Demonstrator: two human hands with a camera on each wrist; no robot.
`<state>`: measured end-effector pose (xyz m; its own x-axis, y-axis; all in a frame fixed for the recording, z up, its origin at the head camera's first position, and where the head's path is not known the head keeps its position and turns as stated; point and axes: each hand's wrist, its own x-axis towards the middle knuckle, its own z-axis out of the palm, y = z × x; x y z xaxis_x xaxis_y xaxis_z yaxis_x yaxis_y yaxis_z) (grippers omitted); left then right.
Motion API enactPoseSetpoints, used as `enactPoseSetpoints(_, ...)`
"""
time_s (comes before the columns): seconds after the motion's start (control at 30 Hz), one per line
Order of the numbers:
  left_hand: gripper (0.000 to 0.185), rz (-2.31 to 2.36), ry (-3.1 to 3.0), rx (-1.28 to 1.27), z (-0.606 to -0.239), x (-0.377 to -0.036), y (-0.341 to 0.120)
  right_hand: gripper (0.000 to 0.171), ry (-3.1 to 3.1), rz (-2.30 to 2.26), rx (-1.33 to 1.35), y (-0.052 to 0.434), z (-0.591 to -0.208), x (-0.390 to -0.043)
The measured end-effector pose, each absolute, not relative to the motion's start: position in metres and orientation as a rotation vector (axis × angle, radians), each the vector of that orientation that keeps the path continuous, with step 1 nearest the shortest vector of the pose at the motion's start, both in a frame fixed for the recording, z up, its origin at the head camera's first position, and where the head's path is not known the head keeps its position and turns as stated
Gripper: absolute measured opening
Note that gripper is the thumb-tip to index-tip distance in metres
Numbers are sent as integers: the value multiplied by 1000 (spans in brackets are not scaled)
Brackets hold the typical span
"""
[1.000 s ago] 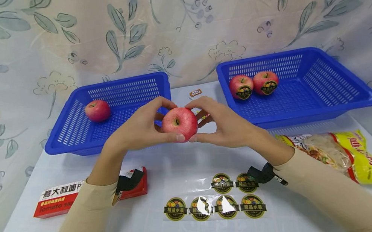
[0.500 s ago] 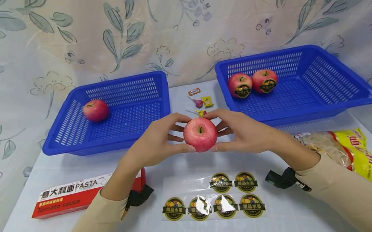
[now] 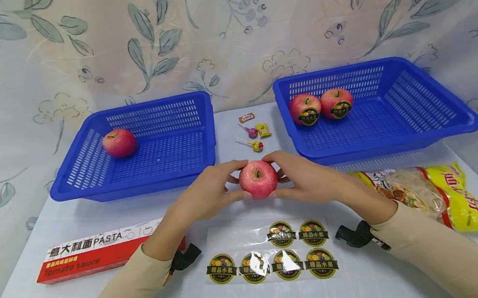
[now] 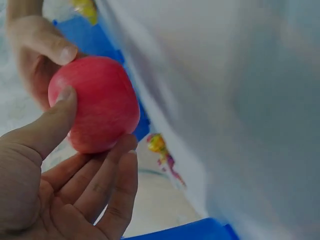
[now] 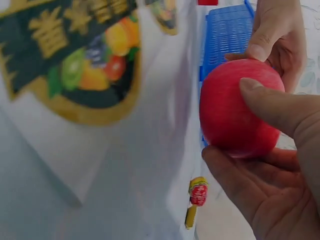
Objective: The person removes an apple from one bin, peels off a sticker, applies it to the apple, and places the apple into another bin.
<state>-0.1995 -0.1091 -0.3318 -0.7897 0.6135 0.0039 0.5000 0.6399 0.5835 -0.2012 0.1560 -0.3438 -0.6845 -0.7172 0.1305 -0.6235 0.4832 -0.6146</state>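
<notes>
A red apple [image 3: 258, 180] with its stem facing up is held between both hands, close over the table in front of the sweets. My left hand [image 3: 211, 189] grips its left side, thumb in front and fingers behind. From the other side my right hand [image 3: 305, 177] grips it the same way. In the left wrist view the apple [image 4: 97, 105] shows a plain red side under the thumb. The right wrist view shows the apple [image 5: 240, 107] with no sticker on its visible skin. Nearer the body lies a clear sheet of round black-and-gold fruit stickers [image 3: 284, 264].
A blue basket [image 3: 168, 183] at the left holds one apple [image 3: 120, 143]. The right blue basket [image 3: 396, 144] holds two stickered apples [image 3: 336, 103]. Lollipops [image 3: 257, 145] and wrapped sweets [image 3: 263, 130] lie between them. A pasta box [image 3: 92, 253] sits left, a yellow food bag [image 3: 453, 194] right.
Both hands have brought the apple nearer the body and to the right, then slightly lower toward the table. The sweets behind it have come into view.
</notes>
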Motion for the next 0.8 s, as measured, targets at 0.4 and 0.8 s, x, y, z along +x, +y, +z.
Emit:
enactPoseSetpoints(0.4, 65, 634, 2733, 821, -339, -193, -110, 73, 2675, -744, -1076, 155, -344, -205)
enactPoseSetpoints(0.8, 44, 324, 2633, 1024, -333, -153, -92, 71, 2741, -523, -884, 161, -335, -192)
